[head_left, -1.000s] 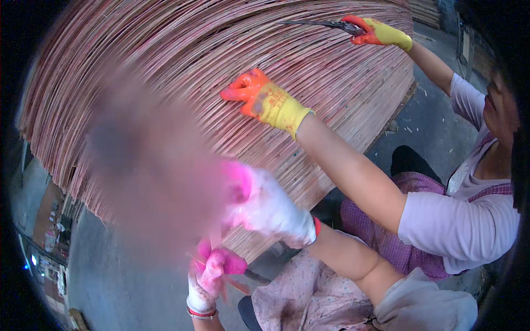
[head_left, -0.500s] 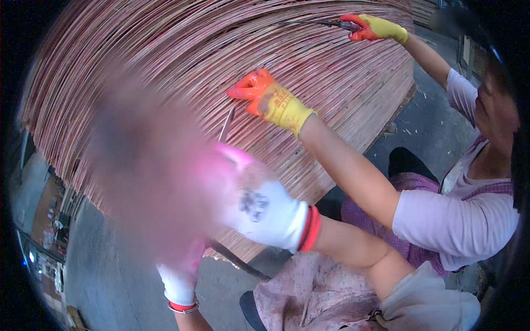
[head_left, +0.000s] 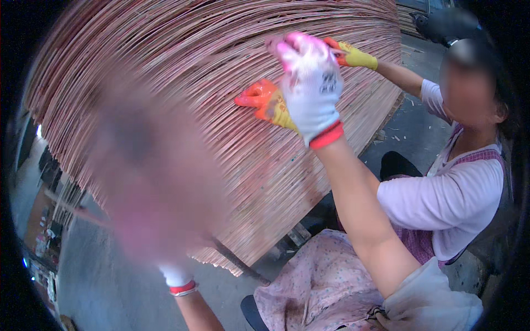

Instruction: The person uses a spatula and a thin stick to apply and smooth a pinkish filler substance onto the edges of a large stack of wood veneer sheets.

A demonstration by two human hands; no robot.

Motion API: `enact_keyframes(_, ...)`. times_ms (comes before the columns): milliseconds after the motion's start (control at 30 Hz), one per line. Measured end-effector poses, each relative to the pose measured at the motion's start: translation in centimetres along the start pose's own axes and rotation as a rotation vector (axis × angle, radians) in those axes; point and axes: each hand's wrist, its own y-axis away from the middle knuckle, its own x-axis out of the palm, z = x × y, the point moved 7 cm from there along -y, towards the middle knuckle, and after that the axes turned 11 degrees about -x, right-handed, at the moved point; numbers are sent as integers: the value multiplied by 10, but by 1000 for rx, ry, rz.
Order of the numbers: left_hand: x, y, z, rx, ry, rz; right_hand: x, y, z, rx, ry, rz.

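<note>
R hand (head_left: 311,77) curled, L hand (head_left: 154,248) blurred, grips unclear, nr wood stack (head_left: 259,171), grey flr (head_left: 110,287) below

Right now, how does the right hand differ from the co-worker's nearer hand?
Colour: the right hand wears a white glove with pink fingers and a red cuff; the co-worker's nearer hand wears a yellow one with orange fingers.
Pose: the right hand points toward the picture's top, the co-worker's nearer hand toward its left.
View: the right hand is in front, partly covering the co-worker's nearer hand.
Shared: both gloves have coloured fingers.
</note>
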Motion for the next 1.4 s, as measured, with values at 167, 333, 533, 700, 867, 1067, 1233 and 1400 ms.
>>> enact_keyframes(167, 43, -24, 35, 276, 54, -24, 36, -41, -59, 143, -32, 422)
enact_keyframes(333, 71, -15, 43, 581, -256, -232, 59, -48, -97, -69, 11, 307)
enact_keyframes(533, 74, -15, 40, 519, -239, -251, 79, -18, -133, -357, 246, 376)
enact_keyframes(700, 75, -15, 30, 424, -149, -257, 83, -16, -130, -482, 207, 342)
enact_keyframes(867, 74, -12, 18, 421, -248, -283, 93, -23, -116, -544, 251, 295)
enact_keyframes(1067, 80, -7, 19, 572, 225, -69, 123, -12, -112, -452, 128, 432)
enact_keyframes(1233, 80, 1, 25, 541, 119, -84, 128, -4, -110, -479, 133, 331)
enact_keyframes(1400, 80, 6, 25, 521, 58, -95, 132, 1, -103, -548, 82, 313)
